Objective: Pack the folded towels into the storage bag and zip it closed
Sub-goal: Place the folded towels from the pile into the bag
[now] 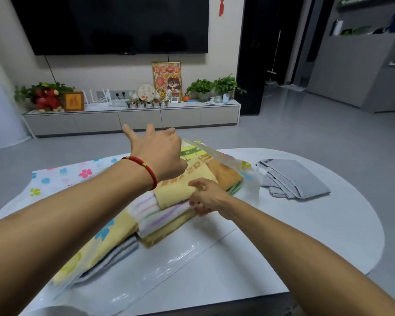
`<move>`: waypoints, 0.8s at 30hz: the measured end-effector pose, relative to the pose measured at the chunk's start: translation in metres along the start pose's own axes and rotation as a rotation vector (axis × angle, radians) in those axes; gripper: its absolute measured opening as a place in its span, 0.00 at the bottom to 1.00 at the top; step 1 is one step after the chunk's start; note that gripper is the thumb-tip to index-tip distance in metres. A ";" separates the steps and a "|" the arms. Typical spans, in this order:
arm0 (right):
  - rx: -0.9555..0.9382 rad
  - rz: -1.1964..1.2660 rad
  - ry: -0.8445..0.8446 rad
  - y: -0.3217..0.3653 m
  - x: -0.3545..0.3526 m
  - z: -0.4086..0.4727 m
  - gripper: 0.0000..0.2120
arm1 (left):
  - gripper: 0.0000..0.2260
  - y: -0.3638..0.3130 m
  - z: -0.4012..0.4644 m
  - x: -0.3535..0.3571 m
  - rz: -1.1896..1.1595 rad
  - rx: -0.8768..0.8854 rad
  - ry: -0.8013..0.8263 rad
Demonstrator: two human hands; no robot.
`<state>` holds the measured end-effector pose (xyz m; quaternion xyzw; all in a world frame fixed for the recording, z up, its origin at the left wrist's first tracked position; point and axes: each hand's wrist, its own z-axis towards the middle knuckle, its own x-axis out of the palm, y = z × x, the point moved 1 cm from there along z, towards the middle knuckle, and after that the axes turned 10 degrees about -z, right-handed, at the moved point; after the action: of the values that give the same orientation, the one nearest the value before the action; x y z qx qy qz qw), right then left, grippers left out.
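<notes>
While the storage bag point(62, 176) lies flat across the white worktop point(317, 236), its flowered side runs off to your left and its clear mouth gapes toward your right. Your left hand point(160, 153) hovers above the stack with its fingers point(128, 131) spread and nothing held. Under it, the folded towels point(169, 213) sit partly inside the plastic: yellow, striped and orange ones piled up, a grey-striped one lowest. Your right hand point(206, 197) rests at the stack's near edge, fingers pinching what looks like the clear film or a towel edge; I cannot tell which. Farther right, a grey towel point(292, 179) lies well apart, outside the bag. By my reckoning you are past halfway: that last towel needs packing, and the zip is not yet closed.
</notes>
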<state>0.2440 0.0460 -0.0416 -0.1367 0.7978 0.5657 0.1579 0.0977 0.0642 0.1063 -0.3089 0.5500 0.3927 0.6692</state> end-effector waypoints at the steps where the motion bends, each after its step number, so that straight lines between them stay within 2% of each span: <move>1: -0.014 -0.049 0.064 -0.003 -0.010 -0.006 0.21 | 0.21 -0.002 -0.001 0.004 -0.003 0.020 -0.007; 4: -0.022 -0.191 0.240 -0.022 -0.056 -0.030 0.14 | 0.22 -0.007 -0.003 0.016 -0.038 0.077 -0.029; 7: 0.058 -0.382 0.207 -0.060 -0.114 -0.054 0.13 | 0.22 -0.018 0.000 0.028 -0.062 0.128 -0.041; 9: 0.142 -0.488 -0.005 -0.088 -0.150 -0.060 0.12 | 0.21 -0.027 0.003 0.036 -0.067 0.156 -0.043; 12: 0.233 -0.611 -0.531 -0.124 -0.190 -0.042 0.13 | 0.20 -0.037 0.011 0.046 -0.059 0.180 -0.069; 13: 0.251 -0.700 -0.642 -0.133 -0.198 -0.031 0.13 | 0.20 -0.039 0.013 0.049 -0.054 0.185 -0.081; 14: 0.273 -0.804 -0.665 -0.140 -0.203 -0.021 0.17 | 0.20 -0.039 0.014 0.051 -0.052 0.188 -0.093; 16: 0.312 -0.940 -0.549 -0.150 -0.208 -0.003 0.26 | 0.21 -0.039 0.016 0.056 -0.060 0.190 -0.110; 19: 0.341 -0.998 -0.374 -0.160 -0.210 0.017 0.28 | 0.22 -0.035 0.015 0.061 -0.065 0.197 -0.137; 24: 0.356 -1.046 -0.368 -0.161 -0.197 0.010 0.27 | 0.24 -0.031 0.017 0.059 -0.085 0.186 -0.131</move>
<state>0.4884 0.0107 -0.1031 -0.3834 0.6666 0.2841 0.5727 0.1383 0.0741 0.0513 -0.2421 0.5257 0.3307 0.7455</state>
